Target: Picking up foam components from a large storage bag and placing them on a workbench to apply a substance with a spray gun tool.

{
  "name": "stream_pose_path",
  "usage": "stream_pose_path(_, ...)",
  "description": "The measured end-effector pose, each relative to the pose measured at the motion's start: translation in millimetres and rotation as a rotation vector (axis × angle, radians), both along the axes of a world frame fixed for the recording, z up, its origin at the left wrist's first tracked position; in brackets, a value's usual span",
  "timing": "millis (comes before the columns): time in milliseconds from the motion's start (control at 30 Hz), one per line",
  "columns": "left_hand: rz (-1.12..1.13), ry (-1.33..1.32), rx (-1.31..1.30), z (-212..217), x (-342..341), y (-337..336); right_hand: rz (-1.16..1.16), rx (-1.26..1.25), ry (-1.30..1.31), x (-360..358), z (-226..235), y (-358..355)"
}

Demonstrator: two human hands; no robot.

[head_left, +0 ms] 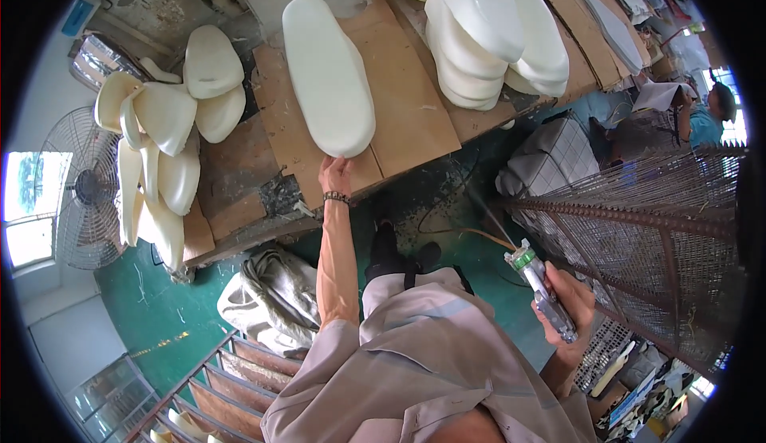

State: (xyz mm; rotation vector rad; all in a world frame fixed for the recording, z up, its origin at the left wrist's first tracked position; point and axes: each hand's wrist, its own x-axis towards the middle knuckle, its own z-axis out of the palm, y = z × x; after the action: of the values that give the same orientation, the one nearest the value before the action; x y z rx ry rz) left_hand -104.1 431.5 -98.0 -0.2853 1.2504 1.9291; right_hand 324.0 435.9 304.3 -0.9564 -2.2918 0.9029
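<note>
A long, smooth white moulded foam pad (329, 76), rounded at both ends, lies on cardboard on the workbench. At its near end, my left hand (336, 175) grips the rim, the fingertips partly hidden by the pad. Away from the bench on the right, my right hand (568, 299) is wrapped round a silver spray gun (546, 287) with a green ring. A thin pale streak, like a spray jet, leads away from the gun's front, and an orange hose (471, 231) runs beside it.
Stacked white pads (471, 52) stand at the bench's back right; cream shell-shaped pieces (163, 124) pile up at left beside a large fan (84, 187). A rusty mesh rack (638, 227) borders my right. Grey cloth (271, 299) and a barred rack (231, 379) sit at lower left. Another person (702, 120) works far right.
</note>
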Motion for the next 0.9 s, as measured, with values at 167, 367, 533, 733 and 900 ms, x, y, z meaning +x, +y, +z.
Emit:
stream_pose_path(167,0.015,-0.039,0.187,-10.5,-21.4,-6.6,-0.023,-0.02,0.046,-28.0,4.0,10.3)
stream_pose_path(367,0.044,0.078,0.234,39.5,-11.3,33.5,-0.01,0.02,0.042,-57.0,8.0,19.1)
stream_pose_path(533,0.105,0.23,0.294,100.4,-60.9,43.1,0.186,-0.161,0.087,-73.4,-4.7,36.9)
stream_pose_path(733,0.005,0.226,0.481,182.6,-29.9,62.5,0.069,-0.18,0.115,-65.5,-6.9,29.7)
stream_pose_path(900,-0.15,0.198,0.574,246.8,17.1,93.3,-0.012,-0.227,0.126,-58.4,-15.1,35.4)
